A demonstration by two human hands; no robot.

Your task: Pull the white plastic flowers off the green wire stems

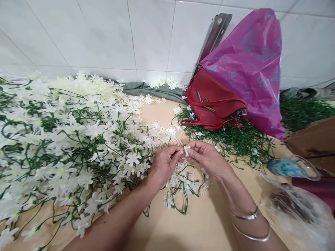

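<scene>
My left hand (164, 163) is closed in a pinch, its fingertips meeting those of my right hand; what lies between them is too small to make out. Between thumb and finger, my right hand (208, 157) grips a small white artificial flower (186, 150). Under my hands lie more white flowers on curling green stems (184, 186), along with thin pale stamens (164, 137). A large heap of assembled white flowers (78, 139) spreads to the left of my left hand. Beyond my right hand is a pile of bare green stems (235, 139).
On the green stems rests a red handbag (214, 101), with a purple plastic bag (251, 66) behind it against the tiled wall (151, 38). At right are a cardboard box (314, 139), a blue-patterned clear container (290, 168) and a clear plastic bag (303, 212). Loose petals (169, 83) lie at the back.
</scene>
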